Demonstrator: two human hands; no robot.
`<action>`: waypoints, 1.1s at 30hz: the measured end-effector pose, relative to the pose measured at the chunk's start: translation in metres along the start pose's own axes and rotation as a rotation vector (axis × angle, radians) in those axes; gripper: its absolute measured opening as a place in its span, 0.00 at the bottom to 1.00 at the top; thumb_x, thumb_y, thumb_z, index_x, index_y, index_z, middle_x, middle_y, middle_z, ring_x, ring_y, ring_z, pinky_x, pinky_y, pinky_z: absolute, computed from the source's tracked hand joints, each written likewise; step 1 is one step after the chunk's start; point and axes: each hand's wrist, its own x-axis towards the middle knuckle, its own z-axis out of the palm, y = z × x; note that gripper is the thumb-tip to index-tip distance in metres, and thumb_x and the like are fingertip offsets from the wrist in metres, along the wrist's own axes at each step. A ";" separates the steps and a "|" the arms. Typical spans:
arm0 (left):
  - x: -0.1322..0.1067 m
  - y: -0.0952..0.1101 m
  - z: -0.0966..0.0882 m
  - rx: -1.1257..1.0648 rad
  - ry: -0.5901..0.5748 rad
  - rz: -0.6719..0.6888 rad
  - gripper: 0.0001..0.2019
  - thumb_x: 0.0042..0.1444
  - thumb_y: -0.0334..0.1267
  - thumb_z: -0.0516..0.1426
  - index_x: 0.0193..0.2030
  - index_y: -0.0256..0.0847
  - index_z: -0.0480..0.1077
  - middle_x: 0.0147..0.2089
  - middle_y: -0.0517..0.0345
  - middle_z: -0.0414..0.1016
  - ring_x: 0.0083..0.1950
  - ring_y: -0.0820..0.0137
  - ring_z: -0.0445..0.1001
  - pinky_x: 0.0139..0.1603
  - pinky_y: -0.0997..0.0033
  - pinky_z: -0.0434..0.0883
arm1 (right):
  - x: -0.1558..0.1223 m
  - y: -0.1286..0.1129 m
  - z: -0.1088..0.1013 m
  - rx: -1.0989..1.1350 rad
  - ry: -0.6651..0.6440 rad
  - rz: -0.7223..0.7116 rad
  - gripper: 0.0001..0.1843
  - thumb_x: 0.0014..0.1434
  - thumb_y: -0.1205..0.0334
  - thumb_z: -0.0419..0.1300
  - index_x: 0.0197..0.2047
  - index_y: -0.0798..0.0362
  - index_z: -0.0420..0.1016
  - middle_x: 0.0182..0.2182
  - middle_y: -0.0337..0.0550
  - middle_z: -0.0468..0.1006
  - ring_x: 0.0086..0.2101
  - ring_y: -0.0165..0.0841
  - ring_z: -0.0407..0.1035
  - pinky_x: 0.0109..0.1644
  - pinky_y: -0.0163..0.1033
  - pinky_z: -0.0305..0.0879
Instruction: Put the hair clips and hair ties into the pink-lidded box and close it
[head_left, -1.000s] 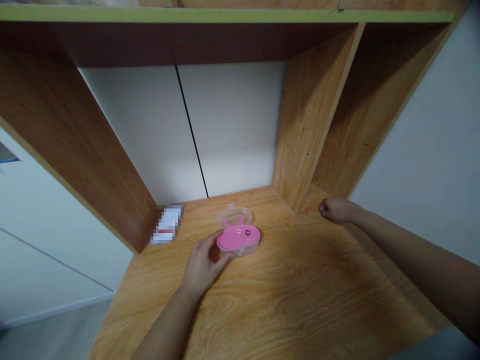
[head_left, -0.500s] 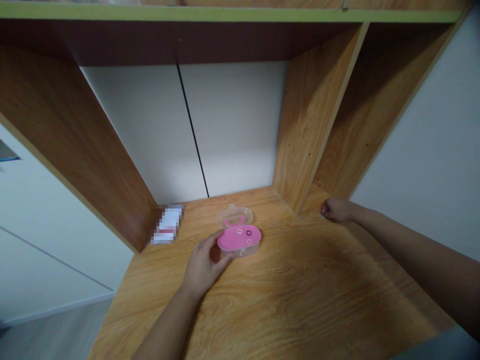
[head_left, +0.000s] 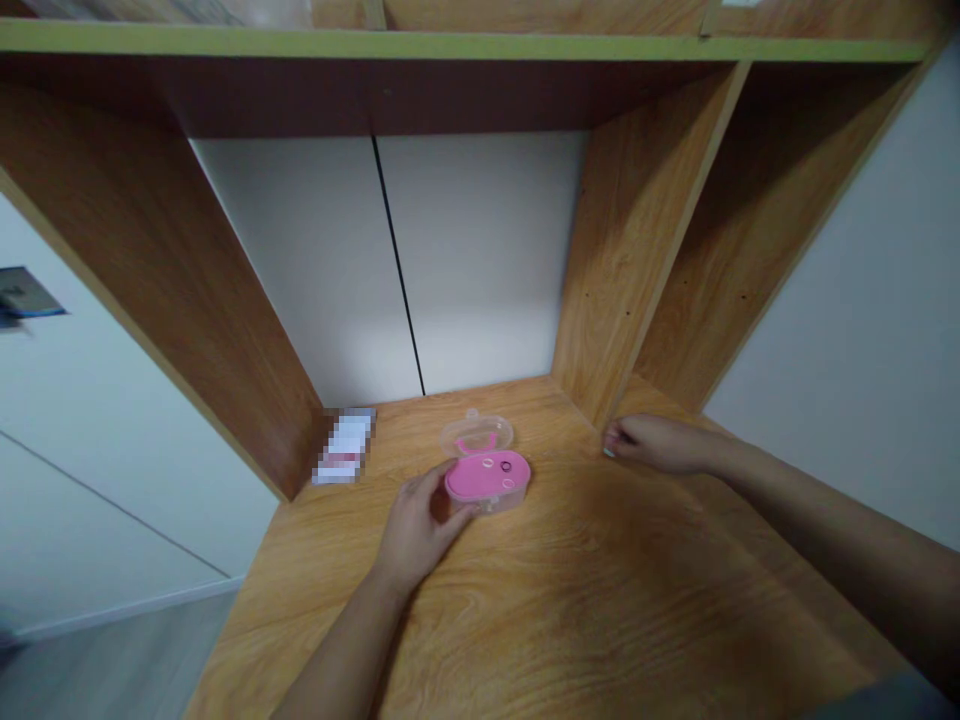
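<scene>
Nearest to the camera is the left hand (head_left: 416, 530), lying on the worktop (head_left: 600, 610) with the fingers half open and curved. Its fingertips touch the near side of an oval plastic box (head_left: 487, 478), but I cannot tell if they really grip it. The box has a pink inside, and small rings (head_left: 506, 467) lie on this pink surface. Its clear lid (head_left: 476, 433) stands open behind it, toward the back. The right hand (head_left: 660, 445) is to the right, loosely curled and with nothing visible in it, near the foot of an upright wooden panel (head_left: 630, 260). If the left hand pushes the box too quickly, the small rings could slide off or the light box could tip on its open lid. Farther away, a blurred packet (head_left: 345, 447) lies in the back left corner, before white doors (head_left: 480, 260).
</scene>
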 end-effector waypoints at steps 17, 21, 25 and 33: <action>0.000 0.007 -0.004 0.011 0.031 0.028 0.30 0.55 0.48 0.65 0.64 0.44 0.66 0.59 0.46 0.76 0.58 0.54 0.75 0.61 0.50 0.70 | 0.024 -0.208 0.014 -0.372 0.082 -0.367 0.14 0.65 0.63 0.54 0.41 0.57 0.81 0.41 0.55 0.83 0.38 0.42 0.78 0.37 0.38 0.65; 0.000 0.008 -0.005 0.015 0.036 0.035 0.30 0.55 0.48 0.65 0.63 0.43 0.67 0.58 0.46 0.77 0.57 0.55 0.76 0.60 0.50 0.70 | 0.024 -0.210 0.020 -0.323 0.118 -0.438 0.11 0.62 0.63 0.56 0.37 0.55 0.81 0.36 0.52 0.83 0.36 0.39 0.76 0.38 0.37 0.64; 0.000 0.008 -0.005 0.020 0.046 0.029 0.30 0.54 0.48 0.65 0.63 0.44 0.67 0.57 0.47 0.78 0.57 0.55 0.76 0.59 0.51 0.71 | 0.021 -0.209 0.019 -0.270 0.166 -0.480 0.10 0.57 0.65 0.58 0.29 0.53 0.80 0.33 0.48 0.83 0.33 0.37 0.74 0.34 0.37 0.60; 0.001 0.008 -0.003 -0.002 0.035 0.021 0.30 0.55 0.48 0.65 0.63 0.44 0.67 0.58 0.47 0.77 0.57 0.55 0.76 0.60 0.51 0.71 | 0.029 -0.153 0.039 0.264 0.448 -0.442 0.13 0.62 0.63 0.56 0.45 0.50 0.81 0.40 0.45 0.81 0.42 0.37 0.74 0.48 0.40 0.67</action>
